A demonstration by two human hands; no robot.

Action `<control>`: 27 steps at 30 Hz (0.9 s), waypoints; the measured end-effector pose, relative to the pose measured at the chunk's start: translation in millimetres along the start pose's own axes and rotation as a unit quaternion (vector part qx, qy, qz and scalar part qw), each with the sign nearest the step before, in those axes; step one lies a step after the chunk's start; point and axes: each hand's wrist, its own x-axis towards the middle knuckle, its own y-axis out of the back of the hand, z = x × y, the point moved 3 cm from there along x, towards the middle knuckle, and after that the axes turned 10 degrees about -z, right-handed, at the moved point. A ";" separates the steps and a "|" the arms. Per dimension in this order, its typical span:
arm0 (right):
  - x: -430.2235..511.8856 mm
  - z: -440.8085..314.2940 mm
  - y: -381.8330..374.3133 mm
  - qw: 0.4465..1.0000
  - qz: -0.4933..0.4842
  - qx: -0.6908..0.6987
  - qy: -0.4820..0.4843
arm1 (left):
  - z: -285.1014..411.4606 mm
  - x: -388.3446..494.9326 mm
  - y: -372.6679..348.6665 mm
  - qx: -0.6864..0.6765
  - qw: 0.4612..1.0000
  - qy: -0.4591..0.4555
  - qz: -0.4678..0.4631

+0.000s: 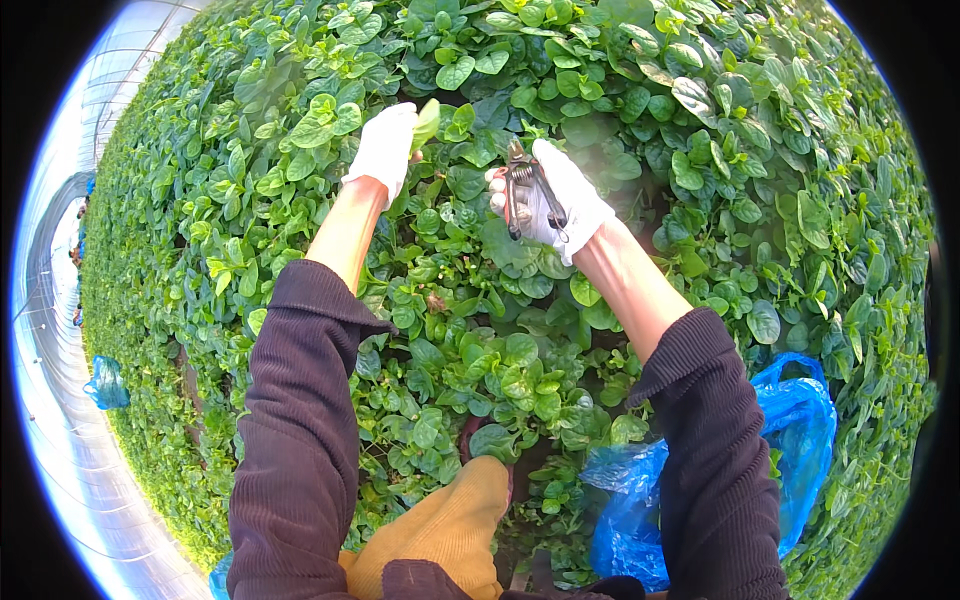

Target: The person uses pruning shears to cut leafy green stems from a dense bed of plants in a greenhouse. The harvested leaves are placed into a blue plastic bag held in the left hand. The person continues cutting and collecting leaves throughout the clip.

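In a white glove, my left hand (384, 150) has hold of a light green leafy sprig (426, 124), which pokes out past its fingertips. Its stem is mostly hidden by the glove. My right hand (562, 191), gloved in white too, grips a pair of pruning shears (523, 178). The blades point away from me, and the handles are spread with the coil spring showing between them. Below and around both hands grow dense leafy green plants (465, 360) with rounded leaves.
An opened blue plastic bag (806, 420) stands beside my right forearm, leaves partly visible in it. Another blue bag (109, 382) lies at the far left, near the greenhouse's plastic film wall (56, 480). My knee in tan corduroy trousers (450, 517) juts into the plants.
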 end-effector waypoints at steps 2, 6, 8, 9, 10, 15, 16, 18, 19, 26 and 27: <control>3.6 -1.7 2.1 1.000 0.007 -0.006 0.009 | 0.2 6.0 -14.2 0.088 0.995 -0.011 -0.046; 4.4 -4.2 7.6 0.999 0.033 -0.042 0.010 | 28.8 -12.6 -50.5 0.508 0.849 -0.039 -0.140; 5.1 -2.5 7.3 0.999 0.022 -0.042 0.004 | 23.2 -7.7 -52.2 0.632 0.763 -0.035 -0.134; 4.5 -3.3 8.5 0.999 0.017 -0.041 0.003 | 20.9 -6.7 -52.8 0.669 0.733 -0.032 -0.117; 9.7 -3.1 14.5 0.999 -0.022 -0.033 -0.037 | 17.8 -4.5 -52.3 0.663 0.741 -0.039 -0.101; 20.2 9.0 11.5 0.996 -0.041 -0.072 -0.037 | -4.1 13.6 -36.2 0.562 0.823 -0.079 -0.031; 24.2 11.2 8.6 0.996 -0.042 -0.069 -0.044 | -11.2 21.3 -29.7 0.538 0.837 -0.100 -0.007; 31.0 14.9 5.2 0.994 -0.029 -0.082 -0.062 | -23.5 35.0 -18.6 0.528 0.844 -0.091 0.002; 34.1 16.1 3.9 0.994 -0.025 -0.086 -0.064 | -28.2 39.1 -14.7 0.523 0.848 -0.086 0.005; 52.4 1.9 27.8 0.994 -0.046 -0.003 -0.100 | -19.5 27.8 -23.4 0.466 0.867 -0.148 0.096; 51.1 3.4 20.5 0.994 -0.046 -0.017 -0.093 | -18.6 25.7 -22.0 0.450 0.874 -0.152 0.107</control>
